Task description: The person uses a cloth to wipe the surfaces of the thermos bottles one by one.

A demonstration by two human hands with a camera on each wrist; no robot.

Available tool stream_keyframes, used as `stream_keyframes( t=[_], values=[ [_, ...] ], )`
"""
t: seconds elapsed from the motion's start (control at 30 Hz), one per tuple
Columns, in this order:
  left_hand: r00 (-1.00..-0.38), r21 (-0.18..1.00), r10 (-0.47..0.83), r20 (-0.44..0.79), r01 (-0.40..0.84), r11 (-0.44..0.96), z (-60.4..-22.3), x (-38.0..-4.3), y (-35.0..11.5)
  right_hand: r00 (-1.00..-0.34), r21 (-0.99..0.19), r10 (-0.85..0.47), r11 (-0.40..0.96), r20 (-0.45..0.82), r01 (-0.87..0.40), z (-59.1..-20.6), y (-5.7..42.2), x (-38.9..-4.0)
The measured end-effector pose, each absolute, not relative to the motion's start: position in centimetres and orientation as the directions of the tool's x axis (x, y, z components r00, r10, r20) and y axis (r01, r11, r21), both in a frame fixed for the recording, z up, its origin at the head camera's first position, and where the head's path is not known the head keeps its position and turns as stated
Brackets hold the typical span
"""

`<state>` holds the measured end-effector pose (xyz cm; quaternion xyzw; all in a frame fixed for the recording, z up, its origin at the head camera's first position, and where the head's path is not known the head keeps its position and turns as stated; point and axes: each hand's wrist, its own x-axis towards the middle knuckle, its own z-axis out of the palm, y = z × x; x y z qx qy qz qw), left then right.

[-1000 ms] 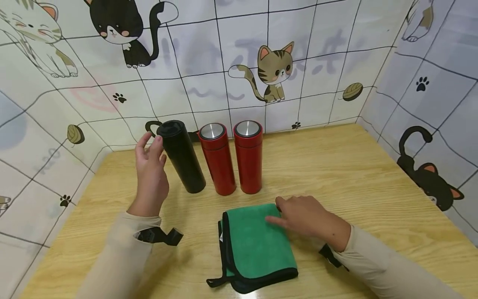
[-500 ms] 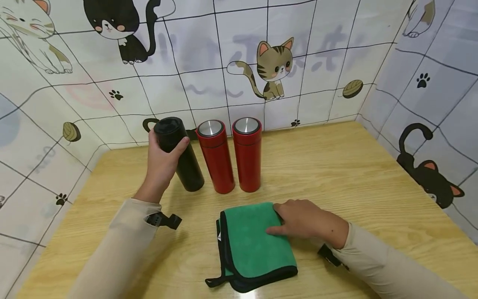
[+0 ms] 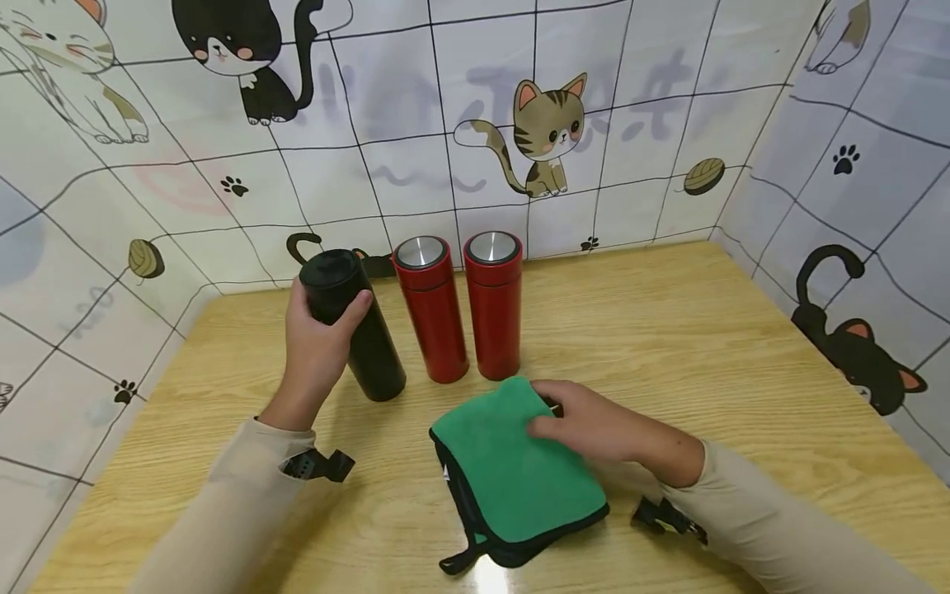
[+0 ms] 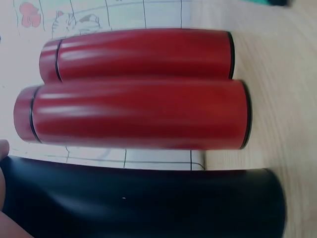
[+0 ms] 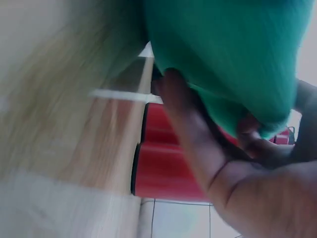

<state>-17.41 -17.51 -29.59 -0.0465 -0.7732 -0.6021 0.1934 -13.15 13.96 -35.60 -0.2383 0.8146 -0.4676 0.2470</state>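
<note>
My left hand grips a black thermos bottle near its top, thumb on the near side and the fingers behind it. The left wrist view shows the bottle's dark body beside the red ones. On the right, my right hand pinches the far right edge of a folded green towel with black trim and a hanging loop. In the right wrist view, thumb and fingers close on the towel, whose held edge is raised off the table.
Two red thermos bottles with silver-topped lids stand upright side by side, just right of the black one. The wooden table meets a white cat-print backdrop behind and at both sides.
My left hand has taken hold of the black bottle and drawn it slightly nearer. My right hand has pinched the towel and raised its far edge, turning it a little.
</note>
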Motion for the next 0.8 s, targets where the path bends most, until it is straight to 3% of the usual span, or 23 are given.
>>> stream_keyframes(
  t=[0.23, 0.53, 0.8],
  values=[
    [-0.907, 0.887, -0.109, 0.408, 0.365, 0.282, -29.2, -15.0, -16.5, -0.808, -0.949, -0.568, 0.312, -0.157, -0.035, -33.3, 14.6, -12.7],
    [-0.852, 0.826, 0.003, 0.523, 0.508, 0.244, -29.3, -12.5, -15.1, -0.875, -0.952, -0.479, 0.295, -0.071, -0.085, -31.5, 15.6, -12.3],
    [-0.833, 0.804, 0.103, 0.544, 0.552, 0.220, -29.6, -10.1, -13.1, -0.924, -0.950, -0.382, 0.294, -0.014, -0.107, -30.9, 15.1, -11.9]
  ],
)
